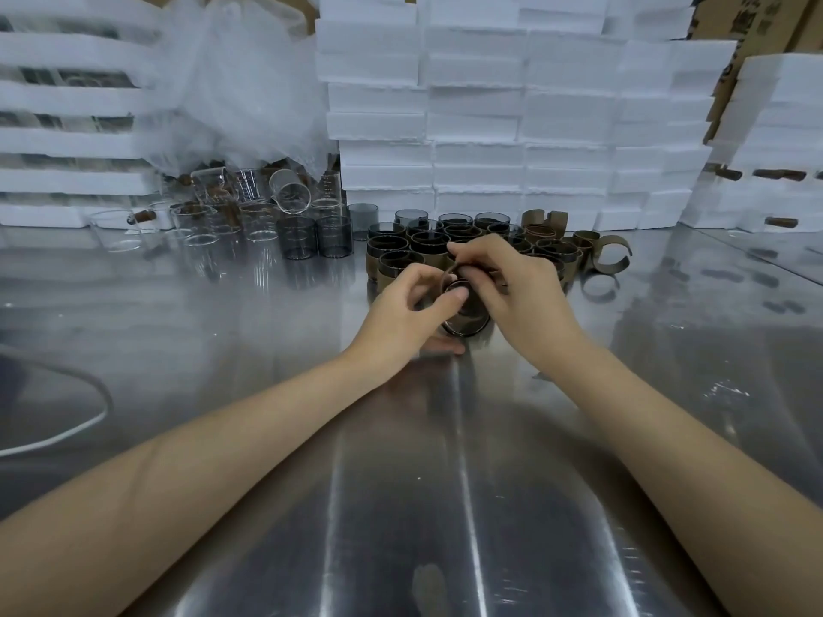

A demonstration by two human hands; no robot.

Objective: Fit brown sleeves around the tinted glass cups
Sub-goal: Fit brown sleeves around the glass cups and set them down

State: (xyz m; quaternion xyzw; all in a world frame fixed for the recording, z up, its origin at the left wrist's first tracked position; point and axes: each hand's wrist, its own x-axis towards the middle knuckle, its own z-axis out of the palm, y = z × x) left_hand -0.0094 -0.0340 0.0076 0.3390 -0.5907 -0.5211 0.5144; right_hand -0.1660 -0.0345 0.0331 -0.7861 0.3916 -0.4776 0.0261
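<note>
Head view: at the middle of the brushed, mirror-bright steel table (401, 483), both hands meet round one tinted glass cup (467, 326), a short dark smoky cylinder tipped toward the camera. The left hand (412, 305) curls round its side, thumb laid across the rim. The right hand (512, 296) pinches a thin curved brown sleeve (447, 274) at the cup's top edge; how far the band wraps round cannot be told. At 12 o'clock, just behind the hands, stands a tight cluster of sleeved cups (394, 256). At 1 to 2 o'clock lie loose sleeves (610, 256), open C-shaped strips. At 10 o'clock stand bare tinted cups (311, 236), then clear glass cups (200, 224) farther left. Rough white foam blocks (490, 126) are stacked along the back.
</note>
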